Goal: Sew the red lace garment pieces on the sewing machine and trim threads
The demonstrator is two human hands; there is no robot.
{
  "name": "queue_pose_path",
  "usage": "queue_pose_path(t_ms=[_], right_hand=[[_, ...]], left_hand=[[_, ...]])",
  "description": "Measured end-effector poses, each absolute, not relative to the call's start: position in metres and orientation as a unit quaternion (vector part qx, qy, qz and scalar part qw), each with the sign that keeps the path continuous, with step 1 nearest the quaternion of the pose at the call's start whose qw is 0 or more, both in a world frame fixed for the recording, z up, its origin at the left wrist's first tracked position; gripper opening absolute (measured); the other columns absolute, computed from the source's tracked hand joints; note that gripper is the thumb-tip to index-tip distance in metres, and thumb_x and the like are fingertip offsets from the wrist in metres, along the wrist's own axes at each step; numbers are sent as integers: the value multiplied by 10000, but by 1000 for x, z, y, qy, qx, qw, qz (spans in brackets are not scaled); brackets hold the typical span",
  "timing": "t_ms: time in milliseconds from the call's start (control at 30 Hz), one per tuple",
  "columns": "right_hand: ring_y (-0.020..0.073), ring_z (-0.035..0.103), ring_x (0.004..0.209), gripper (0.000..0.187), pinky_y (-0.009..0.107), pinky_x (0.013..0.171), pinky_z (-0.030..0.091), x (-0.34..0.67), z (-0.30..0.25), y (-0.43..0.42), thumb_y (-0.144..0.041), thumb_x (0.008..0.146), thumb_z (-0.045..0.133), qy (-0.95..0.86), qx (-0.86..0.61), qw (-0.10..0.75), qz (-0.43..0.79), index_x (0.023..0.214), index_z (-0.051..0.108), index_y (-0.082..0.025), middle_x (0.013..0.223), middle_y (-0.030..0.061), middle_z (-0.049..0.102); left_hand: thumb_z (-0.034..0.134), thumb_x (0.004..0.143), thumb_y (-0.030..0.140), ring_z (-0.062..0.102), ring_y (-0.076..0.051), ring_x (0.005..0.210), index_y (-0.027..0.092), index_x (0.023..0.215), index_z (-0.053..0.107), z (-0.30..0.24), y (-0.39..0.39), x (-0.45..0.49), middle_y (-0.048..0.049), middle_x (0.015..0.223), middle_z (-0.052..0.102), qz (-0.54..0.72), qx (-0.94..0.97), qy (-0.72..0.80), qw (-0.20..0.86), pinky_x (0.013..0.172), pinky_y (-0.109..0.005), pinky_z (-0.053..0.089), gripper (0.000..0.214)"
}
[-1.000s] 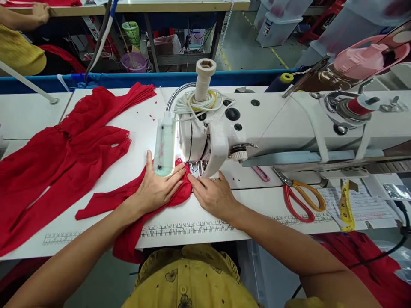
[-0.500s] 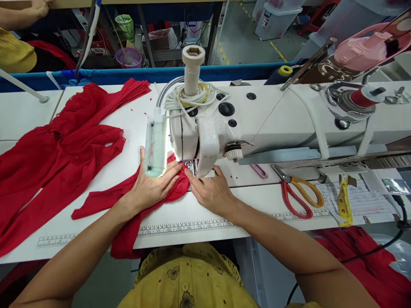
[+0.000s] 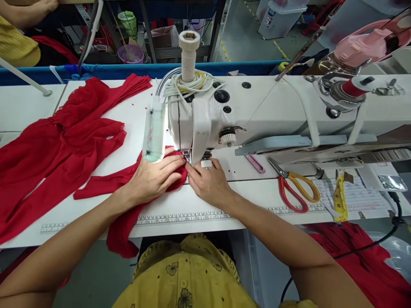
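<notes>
A piece of red fabric [image 3: 126,224] runs under the presser foot [image 3: 186,155] of a white sewing machine [image 3: 257,107], and its lower end hangs over the table's front edge. My left hand [image 3: 157,173] lies on the fabric just left of the foot, fingers stretched out and pressing it down. My right hand [image 3: 208,182] is at the foot's right side, its thumb and fingertips drawn together at the fabric's edge. The fabric under both hands is largely hidden. A clear guard [image 3: 154,137] hangs above my left hand.
Red garments [image 3: 64,132] cover the table's left side. Scissors [image 3: 293,188], a pink thread snipper [image 3: 255,164], a yellow tape measure [image 3: 339,196] and a paper sheet [image 3: 362,194] lie on the right. More red fabric [image 3: 362,256] sits below. A co-worker's arm [image 3: 28,15] shows at top left.
The view has shifted slightly. The fabric has moved further in under the machine, with less of it showing between my hands. My left fingers have come closer to the foot; both hands stay beside it.
</notes>
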State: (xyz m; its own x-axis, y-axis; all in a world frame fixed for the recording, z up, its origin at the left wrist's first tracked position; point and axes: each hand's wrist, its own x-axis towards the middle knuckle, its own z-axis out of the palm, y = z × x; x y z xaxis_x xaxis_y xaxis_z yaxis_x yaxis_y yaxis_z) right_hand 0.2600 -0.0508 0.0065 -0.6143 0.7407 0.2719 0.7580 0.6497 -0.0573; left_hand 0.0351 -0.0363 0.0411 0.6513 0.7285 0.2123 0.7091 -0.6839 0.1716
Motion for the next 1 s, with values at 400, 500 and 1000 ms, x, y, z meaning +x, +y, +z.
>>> queue_pose_path(t_ms=[400, 500, 1000], right_hand=[[184, 529, 791, 322, 401, 961, 298, 266, 11, -55, -166, 985, 486, -897, -395, 194, -50, 1251, 663, -127, 790, 33, 659], [191, 536, 803, 329, 403, 961, 300, 266, 12, -55, -174, 984, 489, -898, -398, 181, -40, 1266, 654, -141, 798, 38, 664], [220, 523, 903, 286, 407, 972, 286, 266, 10, -53, -191, 973, 500, -894, -418, 162, -30, 1185, 691, -203, 929, 67, 671]], left_hand=[[483, 1007, 413, 619, -338, 1115, 181, 1312, 633, 28, -38, 36, -120, 1148, 729, 140, 921, 364, -20, 1006, -643, 419, 411], [457, 1017, 412, 622, -327, 1120, 180, 1313, 624, 33, -38, 38, -110, 1194, 711, 116, 923, 367, -15, 1020, -608, 441, 412], [394, 1037, 436, 630, -318, 1145, 215, 1345, 578, 34, -36, 39, -89, 1364, 636, 83, 906, 413, 36, 924, -507, 512, 421]])
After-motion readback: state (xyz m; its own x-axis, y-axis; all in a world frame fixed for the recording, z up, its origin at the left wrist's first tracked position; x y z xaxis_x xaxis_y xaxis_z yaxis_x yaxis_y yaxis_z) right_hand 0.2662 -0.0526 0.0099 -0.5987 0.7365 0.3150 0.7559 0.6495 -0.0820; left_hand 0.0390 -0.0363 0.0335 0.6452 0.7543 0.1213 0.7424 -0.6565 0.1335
